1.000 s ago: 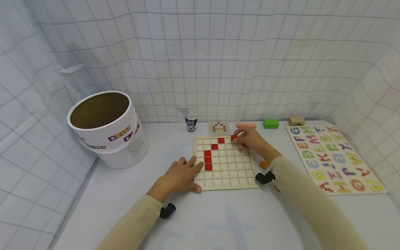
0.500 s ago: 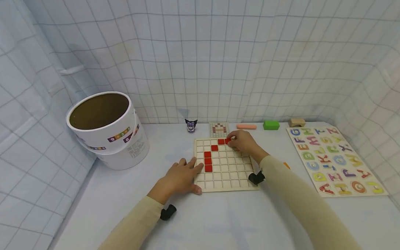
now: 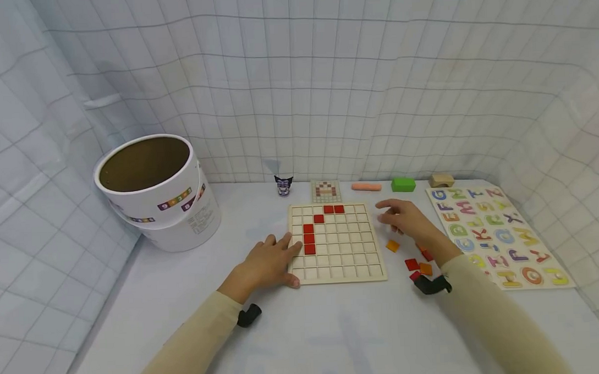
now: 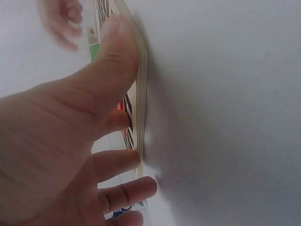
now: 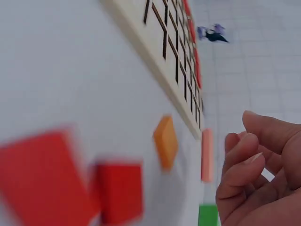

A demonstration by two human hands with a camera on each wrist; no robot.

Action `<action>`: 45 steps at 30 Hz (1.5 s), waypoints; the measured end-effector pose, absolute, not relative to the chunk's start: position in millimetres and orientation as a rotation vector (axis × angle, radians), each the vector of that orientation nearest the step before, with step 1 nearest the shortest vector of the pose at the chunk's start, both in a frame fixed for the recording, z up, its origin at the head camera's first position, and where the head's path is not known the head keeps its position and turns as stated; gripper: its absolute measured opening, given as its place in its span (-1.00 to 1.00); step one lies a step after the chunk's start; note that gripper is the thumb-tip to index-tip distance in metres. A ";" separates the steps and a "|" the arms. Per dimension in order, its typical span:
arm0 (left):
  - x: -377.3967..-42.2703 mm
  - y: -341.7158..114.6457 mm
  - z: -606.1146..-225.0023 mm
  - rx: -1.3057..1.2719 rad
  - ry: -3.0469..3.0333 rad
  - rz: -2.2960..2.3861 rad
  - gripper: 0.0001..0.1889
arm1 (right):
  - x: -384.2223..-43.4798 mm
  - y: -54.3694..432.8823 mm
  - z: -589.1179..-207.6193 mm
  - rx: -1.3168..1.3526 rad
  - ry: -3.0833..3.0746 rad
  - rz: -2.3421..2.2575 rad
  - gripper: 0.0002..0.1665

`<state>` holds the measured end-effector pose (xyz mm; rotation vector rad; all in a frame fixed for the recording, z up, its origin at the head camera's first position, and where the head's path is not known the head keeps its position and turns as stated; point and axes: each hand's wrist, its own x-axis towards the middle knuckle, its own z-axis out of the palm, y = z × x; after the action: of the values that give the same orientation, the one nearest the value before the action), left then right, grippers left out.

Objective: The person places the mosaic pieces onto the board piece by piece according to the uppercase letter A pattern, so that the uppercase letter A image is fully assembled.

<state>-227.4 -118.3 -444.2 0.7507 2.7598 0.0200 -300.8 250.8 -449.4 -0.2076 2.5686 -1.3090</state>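
Observation:
A pale wooden grid board (image 3: 349,257) lies flat on the table, several red square tiles (image 3: 308,238) set in its cells along a stepped line. My left hand (image 3: 267,265) rests with spread fingers on the board's left edge, the thumb (image 4: 117,42) by its near corner. Off the board's right side, my right hand (image 3: 404,219) hovers with loosely bent fingers and nothing between them. Below it are an orange tile (image 3: 393,246), a red tile (image 3: 412,264) and other loose tiles, some partly hidden by the wrist.
Behind the board stand a small pattern card (image 3: 325,191), a dark figurine (image 3: 283,186), a salmon stick (image 3: 366,187), a green block (image 3: 403,184) and a wooden block (image 3: 441,180). A white bucket (image 3: 181,213) stands left; an alphabet board (image 3: 517,267) lies right.
My right hand slid a red tile left along the top row, beside another red one, let it go, and moved right off the board. The left hand stayed in place.

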 end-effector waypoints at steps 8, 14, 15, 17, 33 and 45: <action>-224.3 -121.2 -448.0 0.744 2.764 0.046 -0.01 | -229.8 302.7 -463.9 -0.095 2.502 -1.300 -0.47; -225.6 -119.2 -447.8 0.753 2.769 0.049 -0.01 | -213.3 295.6 -470.5 -0.142 2.640 -1.049 -0.62; -226.0 -118.7 -447.5 0.752 2.769 0.048 -0.01 | -212.8 294.1 -470.5 -0.144 2.662 -1.006 -0.65; -226.6 -118.3 -446.8 0.753 2.770 0.047 -0.01 | -212.9 291.6 -469.9 -0.142 2.681 -0.969 -0.72; -226.4 -117.3 -444.4 0.738 2.756 0.046 -0.01 | -213.7 291.7 -469.7 -0.152 2.655 -0.993 -0.77; -226.8 -117.7 -446.3 0.739 2.763 0.049 0.00 | -211.5 290.5 -467.7 -0.147 2.651 -1.008 -0.78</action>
<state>-226.8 -117.7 -446.3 0.7393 2.7630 0.0487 -211.5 290.5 -467.7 -0.1469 2.6510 -1.0084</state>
